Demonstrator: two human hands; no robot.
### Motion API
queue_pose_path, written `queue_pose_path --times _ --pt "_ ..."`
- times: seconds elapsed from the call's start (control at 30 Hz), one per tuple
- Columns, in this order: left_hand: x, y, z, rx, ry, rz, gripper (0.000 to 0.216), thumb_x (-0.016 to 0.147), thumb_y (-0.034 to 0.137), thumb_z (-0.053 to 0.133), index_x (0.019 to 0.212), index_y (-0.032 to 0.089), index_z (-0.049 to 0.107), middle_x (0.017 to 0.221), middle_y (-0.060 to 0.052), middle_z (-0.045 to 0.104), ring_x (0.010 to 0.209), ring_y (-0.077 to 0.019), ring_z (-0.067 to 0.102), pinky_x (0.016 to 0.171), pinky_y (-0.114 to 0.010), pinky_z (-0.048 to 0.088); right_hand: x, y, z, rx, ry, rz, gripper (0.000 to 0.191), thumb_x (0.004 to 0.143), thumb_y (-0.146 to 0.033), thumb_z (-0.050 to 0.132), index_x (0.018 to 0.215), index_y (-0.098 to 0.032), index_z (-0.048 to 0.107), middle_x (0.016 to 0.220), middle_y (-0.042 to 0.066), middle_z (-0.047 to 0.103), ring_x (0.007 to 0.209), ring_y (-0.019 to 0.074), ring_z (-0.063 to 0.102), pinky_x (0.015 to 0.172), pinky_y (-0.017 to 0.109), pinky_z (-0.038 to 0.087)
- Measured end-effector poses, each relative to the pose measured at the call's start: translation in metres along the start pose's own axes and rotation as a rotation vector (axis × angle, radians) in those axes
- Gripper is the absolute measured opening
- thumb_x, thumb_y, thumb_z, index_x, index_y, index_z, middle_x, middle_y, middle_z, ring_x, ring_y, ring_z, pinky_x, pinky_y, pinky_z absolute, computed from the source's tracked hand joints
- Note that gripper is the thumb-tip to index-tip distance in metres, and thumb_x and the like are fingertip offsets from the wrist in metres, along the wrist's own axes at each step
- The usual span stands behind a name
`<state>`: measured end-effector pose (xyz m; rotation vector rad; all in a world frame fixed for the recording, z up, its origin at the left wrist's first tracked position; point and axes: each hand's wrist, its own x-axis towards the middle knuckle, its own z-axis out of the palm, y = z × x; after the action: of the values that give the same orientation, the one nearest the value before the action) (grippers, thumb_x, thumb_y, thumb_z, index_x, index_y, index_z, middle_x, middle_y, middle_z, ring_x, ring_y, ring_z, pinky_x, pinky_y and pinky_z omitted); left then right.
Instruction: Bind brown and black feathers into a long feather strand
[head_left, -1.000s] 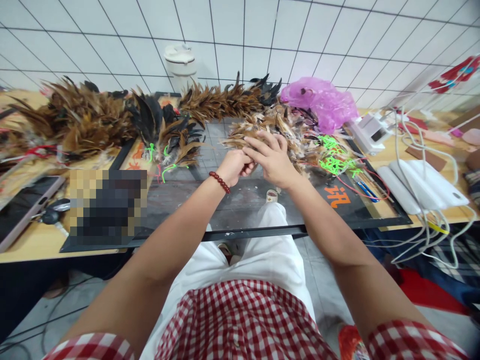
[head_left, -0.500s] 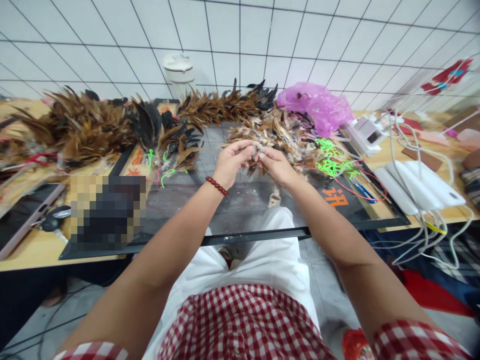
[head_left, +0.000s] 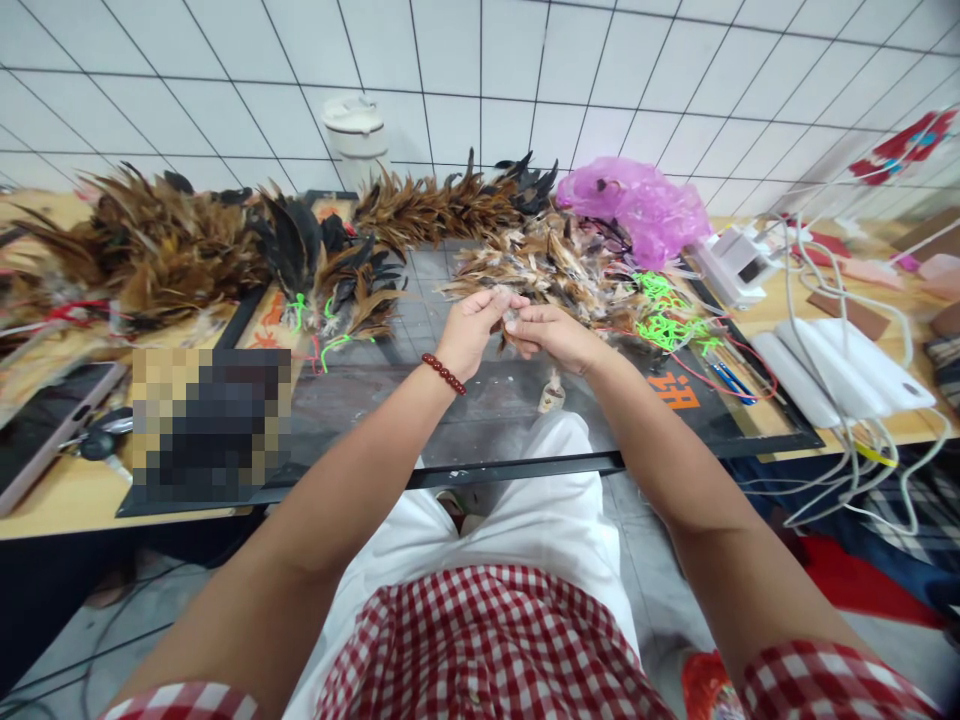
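Note:
My left hand (head_left: 471, 330), with a red bead bracelet on the wrist, and my right hand (head_left: 550, 335) meet above the dark cutting mat (head_left: 480, 400). Both are closed in a pinch on a small bunch of brown feathers (head_left: 508, 322) held between them. Just behind my hands lies a loose pile of pale brown feathers (head_left: 551, 265). Tied bundles of dark and brown feathers (head_left: 341, 275) lie to the left on the mat.
A long feather garland (head_left: 442, 205) runs along the back, a big feather heap (head_left: 142, 250) fills the far left. Green cords (head_left: 667, 320), a pink plastic bag (head_left: 637, 205), white cables (head_left: 847, 330), a white jar (head_left: 358, 130) and a phone (head_left: 45, 425) lie around.
My right hand, spread over the feather pile a second ago, has closed and drawn back. Both hands now pinch a small bunch together, slightly lower than half a second ago.

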<state>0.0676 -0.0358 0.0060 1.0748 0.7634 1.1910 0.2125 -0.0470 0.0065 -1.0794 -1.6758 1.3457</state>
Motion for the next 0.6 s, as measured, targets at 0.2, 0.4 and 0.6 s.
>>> queue_pose_path --times 0.2,0.4,0.6 --pt "0.002 0.002 -0.002 -0.069 0.092 -0.097 0.029 0.085 0.041 0.065 0.072 0.015 0.059 0.051 0.007 0.040 0.040 -0.0031 0.036 0.045 -0.016 0.038 0.001 0.008 -0.003 -0.477 0.458 -0.313 0.035 0.084 -0.028 0.055 0.117 -0.020 0.062 0.098 0.006 0.066 0.086 0.0187 0.059 0.085 0.035 0.049" --pt "-0.002 0.007 0.000 -0.135 -0.079 -0.183 0.024 0.091 0.027 0.058 0.072 0.013 0.055 0.055 0.008 0.034 0.041 -0.0009 0.028 0.041 -0.013 0.027 0.003 0.011 -0.005 -0.604 0.271 -0.544 0.056 0.089 -0.027 0.045 0.145 -0.026 0.041 0.145 0.008 0.048 0.132 0.0252 0.044 0.112 0.049 0.036" --pt "-0.002 0.006 0.000 -0.076 -0.088 -0.198 0.026 0.094 0.023 0.053 0.070 0.013 0.051 0.054 0.008 0.033 0.040 -0.0005 0.027 0.040 -0.012 0.023 0.008 0.022 -0.011 -0.639 0.156 -0.602 0.067 0.081 -0.015 0.043 0.147 -0.025 0.040 0.149 0.006 0.047 0.138 0.0249 0.041 0.117 0.050 0.030"
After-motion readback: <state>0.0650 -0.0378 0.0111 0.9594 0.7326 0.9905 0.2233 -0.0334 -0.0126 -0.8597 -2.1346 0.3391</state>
